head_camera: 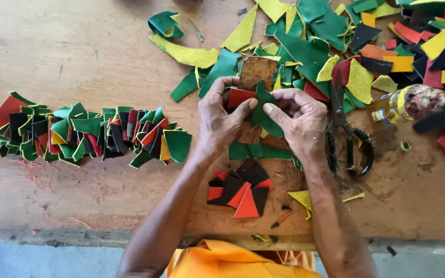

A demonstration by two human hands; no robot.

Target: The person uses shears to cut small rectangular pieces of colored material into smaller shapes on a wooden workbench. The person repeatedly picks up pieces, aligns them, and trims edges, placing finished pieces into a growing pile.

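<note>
Holding our two hands close together just above the middle of the frame, we pinch a green leather triangle (pixel 261 114) between them: the left hand (pixel 218 119) has its thumb pressed on the green edge and its fingers curled over a red piece (pixel 239 96) behind it, while the right hand (pixel 301 119) closes thumb and forefinger on the green piece's right side. Both wrists are bent inward, forearms rising from the bottom edge and converging, knuckles up. Behind the fingers a brown mottled square (pixel 256 71) stands partly hidden; we cannot quite tell whether it is gripped too or only resting on the heap. The likeliest slip, as we judge it, is that the red and green pieces slide out of line under such a light fingertip pinch, or that one drops into the loose scraps below and is lost among like colours. Just below our hands lies a small pile of red and black triangles (pixel 239 191), which a lowered wrist could scatter. To the right, touching nothing we hold, the scissors (pixel 347 131) lie near our right hand, a hazard for a careless reach, and a bottle (pixel 408 104) lies on its side beyond them. At the left a long row of folded pieces (pixel 86 135) stretches across the wooden table (pixel 78 46).
</note>
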